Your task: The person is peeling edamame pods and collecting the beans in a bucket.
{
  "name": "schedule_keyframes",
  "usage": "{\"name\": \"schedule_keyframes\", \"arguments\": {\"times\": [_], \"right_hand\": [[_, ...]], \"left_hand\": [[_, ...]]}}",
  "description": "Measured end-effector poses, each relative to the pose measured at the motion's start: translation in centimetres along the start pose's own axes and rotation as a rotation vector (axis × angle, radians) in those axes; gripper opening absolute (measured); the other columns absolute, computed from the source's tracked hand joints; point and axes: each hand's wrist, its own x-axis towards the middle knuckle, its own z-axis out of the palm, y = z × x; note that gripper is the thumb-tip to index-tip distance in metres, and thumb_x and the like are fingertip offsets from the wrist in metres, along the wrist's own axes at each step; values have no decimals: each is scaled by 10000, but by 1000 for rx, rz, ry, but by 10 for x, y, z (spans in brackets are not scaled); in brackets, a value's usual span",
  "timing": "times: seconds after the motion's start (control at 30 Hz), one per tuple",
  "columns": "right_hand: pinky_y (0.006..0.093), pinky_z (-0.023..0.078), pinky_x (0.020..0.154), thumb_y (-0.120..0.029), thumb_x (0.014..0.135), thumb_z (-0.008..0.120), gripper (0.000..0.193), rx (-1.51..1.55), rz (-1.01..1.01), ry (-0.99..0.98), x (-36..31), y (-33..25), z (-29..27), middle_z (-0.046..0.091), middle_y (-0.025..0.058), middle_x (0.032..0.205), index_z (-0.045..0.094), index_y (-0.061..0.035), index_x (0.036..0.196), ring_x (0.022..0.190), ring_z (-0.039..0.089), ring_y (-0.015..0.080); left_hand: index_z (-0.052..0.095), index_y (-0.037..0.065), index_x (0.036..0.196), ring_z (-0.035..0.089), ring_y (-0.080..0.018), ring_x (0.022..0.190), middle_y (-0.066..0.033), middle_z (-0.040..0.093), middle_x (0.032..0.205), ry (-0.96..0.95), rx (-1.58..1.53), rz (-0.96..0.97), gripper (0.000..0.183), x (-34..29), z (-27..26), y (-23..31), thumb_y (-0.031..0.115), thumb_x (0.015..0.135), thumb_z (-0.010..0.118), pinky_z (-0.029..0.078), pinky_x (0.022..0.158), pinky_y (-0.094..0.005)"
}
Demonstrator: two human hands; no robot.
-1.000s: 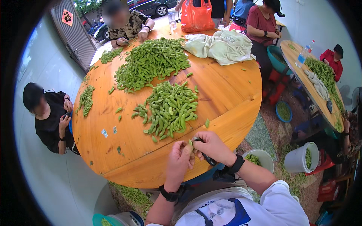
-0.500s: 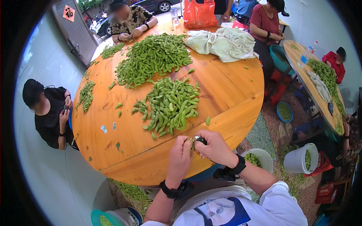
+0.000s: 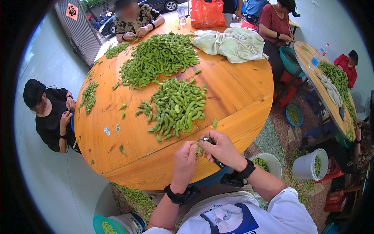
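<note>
Near the table's front edge, my left hand is closed, its fingertips pinching a green soybean pod that is mostly covered. My right hand wraps round a small black-handled tool with a shiny metal part; its exact kind is hidden by the fingers. The two hands meet at the pod. Just beyond them lies a small heap of green soybean pods, with one loose pod to its right. A larger heap of pods stands behind it on the round wooden table.
A white cloth and a red plastic bag lie at the back. White buckets with green pods stand at floor level right; a teal-rimmed bucket stands lower left. Other people sit round this table and a second table.
My right hand has turned and shifted slightly, so the tool's black handle now shows below the palm. My left hand has barely moved.
</note>
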Motion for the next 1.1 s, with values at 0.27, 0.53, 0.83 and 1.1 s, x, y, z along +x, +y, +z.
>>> {"name": "schedule_keyframes", "arguments": {"times": [0.27,0.53,0.83,1.1], "right_hand": [[224,482,484,-154,918,600,149,-99,-46,51,1,-1,-3,611,12,688,625,-7,909,549,575,64],[228,469,473,-123,899,597,127,-132,-59,113,0,-3,2,603,14,662,613,0,876,531,575,66],[243,473,487,-106,889,601,107,-142,-126,203,3,0,1,594,26,638,604,1,884,529,580,80],[243,467,475,-101,885,600,105,-123,-122,168,-1,0,5,612,41,651,597,3,874,528,583,78]], "left_hand": [[570,19,1041,558,-64,634,-5,578,822,-111,-186,-222,212,-1,-6,14,210,1035,477,437,479,-196],[546,24,1119,585,-76,645,-14,590,858,-76,-163,-123,198,0,-2,20,189,1021,503,457,476,-195],[555,0,1094,615,-97,720,-36,600,913,79,-272,-116,155,-1,2,14,92,969,561,518,580,-212],[590,-14,1051,629,-114,778,-43,623,929,-68,-292,-166,150,2,-5,12,22,907,603,543,665,-251]]}}
